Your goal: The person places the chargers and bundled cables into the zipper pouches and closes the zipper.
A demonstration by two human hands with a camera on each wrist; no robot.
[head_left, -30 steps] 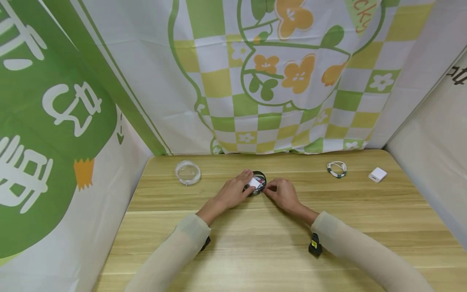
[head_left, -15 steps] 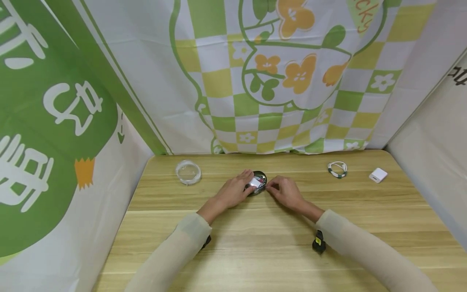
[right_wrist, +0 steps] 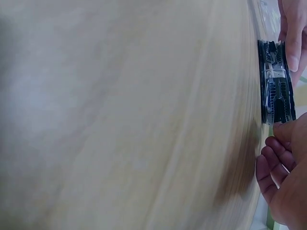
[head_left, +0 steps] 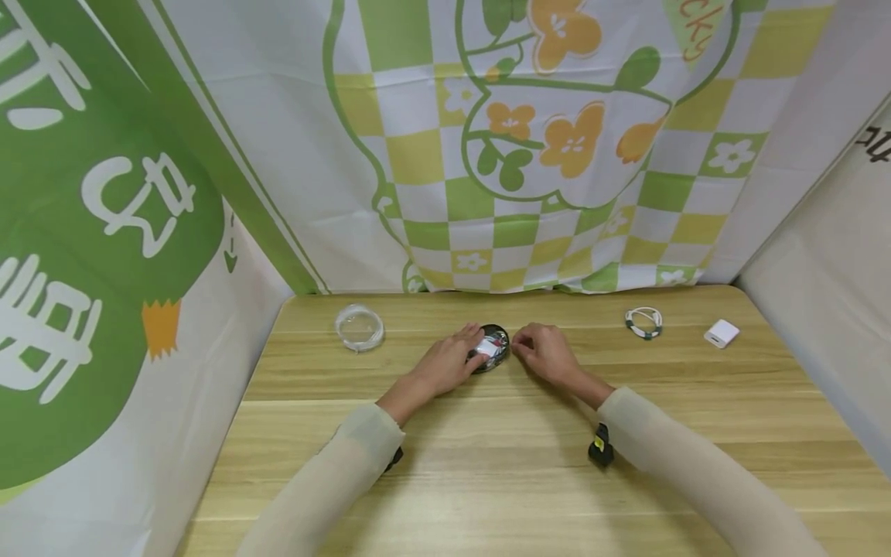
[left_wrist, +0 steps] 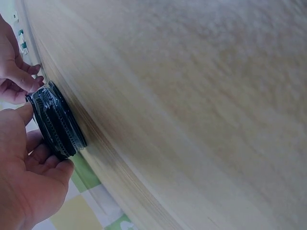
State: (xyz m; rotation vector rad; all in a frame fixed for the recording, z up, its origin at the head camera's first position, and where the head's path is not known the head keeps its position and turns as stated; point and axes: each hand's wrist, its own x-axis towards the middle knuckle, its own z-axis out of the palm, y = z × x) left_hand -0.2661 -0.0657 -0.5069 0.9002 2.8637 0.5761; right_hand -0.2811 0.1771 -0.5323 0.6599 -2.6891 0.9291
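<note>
I see the left hand [head_left: 447, 365] gripping the round case [left_wrist: 57, 120] on the table [head_left: 473, 480], the right hand [head_left: 547, 354] pinching its rim, probably at the zip [right_wrist: 273, 98]; bulging contents [head_left: 487, 348] could snag it, or a slack left grip let the case swivel

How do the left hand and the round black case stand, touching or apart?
Touching: the left wrist view shows the left hand holding the round black case, thumb at one end, fingers at the other.
</note>
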